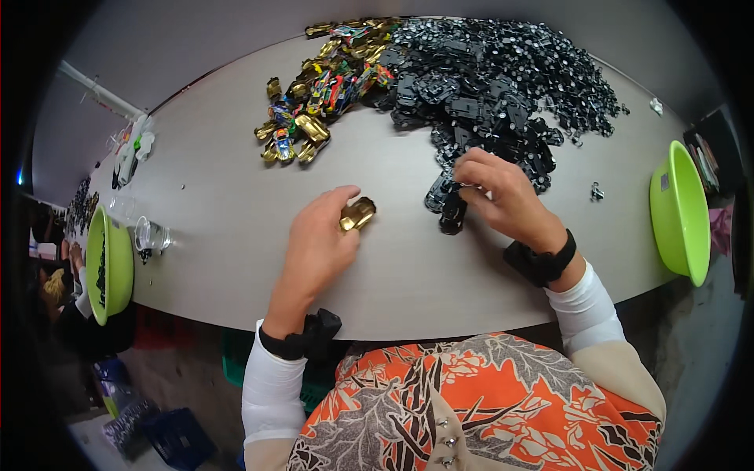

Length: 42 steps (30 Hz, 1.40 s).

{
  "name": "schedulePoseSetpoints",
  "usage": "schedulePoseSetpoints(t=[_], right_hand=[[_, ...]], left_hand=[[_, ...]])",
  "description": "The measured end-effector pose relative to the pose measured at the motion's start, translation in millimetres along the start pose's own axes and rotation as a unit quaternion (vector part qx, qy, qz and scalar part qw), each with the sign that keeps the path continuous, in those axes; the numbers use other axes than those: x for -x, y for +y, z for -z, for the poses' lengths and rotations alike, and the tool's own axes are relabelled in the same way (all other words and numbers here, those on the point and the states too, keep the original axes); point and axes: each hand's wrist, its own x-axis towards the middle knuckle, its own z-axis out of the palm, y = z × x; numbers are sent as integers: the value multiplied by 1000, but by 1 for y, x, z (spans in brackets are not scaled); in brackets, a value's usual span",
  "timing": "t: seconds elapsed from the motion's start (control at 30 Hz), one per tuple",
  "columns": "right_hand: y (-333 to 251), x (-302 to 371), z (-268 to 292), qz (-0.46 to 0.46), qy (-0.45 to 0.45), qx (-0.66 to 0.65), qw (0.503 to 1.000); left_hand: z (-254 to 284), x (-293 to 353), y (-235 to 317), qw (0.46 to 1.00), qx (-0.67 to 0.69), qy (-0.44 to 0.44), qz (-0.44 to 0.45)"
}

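Note:
My left hand is closed around a gold toy car body, held over the middle of the table with its shiny top facing up. My right hand has its fingers curled at the near edge of a heap of black toy car chassis. Just beneath its fingertips is one black chassis; whether the fingers grip it or something smaller is hidden. Further left on the table lies a pile of gold and multicoloured car bodies.
Small wheel parts spread across the far right, and one loose wheel piece lies apart. Green basins stand at the right and left. Beside the left basin is a clear cup. Another person's hand shows at far left.

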Motion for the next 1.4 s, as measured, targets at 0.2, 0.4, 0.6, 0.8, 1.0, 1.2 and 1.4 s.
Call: schedulePoseSetpoints(t=[0.2, 0.4, 0.6, 0.8, 1.0, 1.2, 1.4], right_hand=[[-14, -17, -17, 36, -152, 213, 964], [5, -29, -27, 73, -44, 126, 988], [3, -29, -21, 35, 41, -24, 998], [-18, -28, -46, 104, -56, 89, 989], [-19, -31, -27, 11, 15, -184, 983], [-4, -33, 9, -199, -184, -527, 805], [9, -20, 19, -186, -83, -606, 769]], left_hand=[[-9, -26, 8, 991, 108, -82, 3], [-20, -42, -4, 977, 187, -103, -18], [-20, -47, -7, 963, 263, -37, 51], [-32, -46, -14, 977, 203, -59, 36], [-15, -43, 27, 947, 242, 97, -189], [-17, -53, 46, 909, 193, 146, -338], [-24, -64, 54, 895, 306, 185, -267]])
